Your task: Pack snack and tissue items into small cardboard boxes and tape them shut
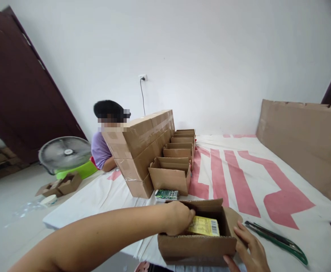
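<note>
In front of me stands an open cardboard box (pixel 196 249) with its flaps up. My left hand (pixel 179 218) reaches into it, fingers closed on a yellow carton (pixel 203 226) with a barcode on its end. The carton sits tilted inside the box's opening. My right hand (pixel 249 247) grips the box's right end, thumb on the front wall and fingers by the side flap. Just behind the box lies a small green-and-white carton (pixel 167 195). To the right rests a green utility knife (pixel 277 240).
Several open cardboard boxes (pixel 169 175) stand in a row beyond, beside a stack of taped cartons (pixel 141 145). Another person (pixel 101 151) sits behind that stack. A large cardboard sheet (pixel 304 145) edges the right side. A fan (pixel 69 153) stands on the floor at left.
</note>
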A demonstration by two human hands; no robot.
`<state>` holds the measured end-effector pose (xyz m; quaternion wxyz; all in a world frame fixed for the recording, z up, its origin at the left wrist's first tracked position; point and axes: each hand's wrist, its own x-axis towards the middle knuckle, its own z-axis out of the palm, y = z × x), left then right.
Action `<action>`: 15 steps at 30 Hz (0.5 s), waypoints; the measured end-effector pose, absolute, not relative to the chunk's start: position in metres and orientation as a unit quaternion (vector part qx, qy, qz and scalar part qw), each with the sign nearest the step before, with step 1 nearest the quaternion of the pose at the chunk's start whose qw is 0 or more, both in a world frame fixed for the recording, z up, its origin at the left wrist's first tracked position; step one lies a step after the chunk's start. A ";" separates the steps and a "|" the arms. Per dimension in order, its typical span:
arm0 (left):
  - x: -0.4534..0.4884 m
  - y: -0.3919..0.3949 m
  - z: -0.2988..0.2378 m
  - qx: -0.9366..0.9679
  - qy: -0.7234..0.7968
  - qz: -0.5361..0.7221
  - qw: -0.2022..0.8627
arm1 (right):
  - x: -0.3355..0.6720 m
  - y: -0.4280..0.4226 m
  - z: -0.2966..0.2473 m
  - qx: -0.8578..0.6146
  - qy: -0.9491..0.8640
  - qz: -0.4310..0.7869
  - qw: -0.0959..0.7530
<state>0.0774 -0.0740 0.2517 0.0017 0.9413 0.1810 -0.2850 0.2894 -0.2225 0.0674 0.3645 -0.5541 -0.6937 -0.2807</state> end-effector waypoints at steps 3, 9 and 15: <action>0.076 -0.076 0.278 0.944 0.222 -0.244 0.005 | 0.292 -0.221 0.063 -0.544 -0.696 -0.297 0.362; 0.064 -0.079 0.340 0.963 0.240 -0.119 0.019 | 0.291 -0.218 0.059 -0.549 -0.680 -0.292 0.388; 0.049 -0.045 0.357 0.936 0.262 0.080 0.222 | 0.293 -0.216 0.061 -0.553 -0.677 -0.271 0.403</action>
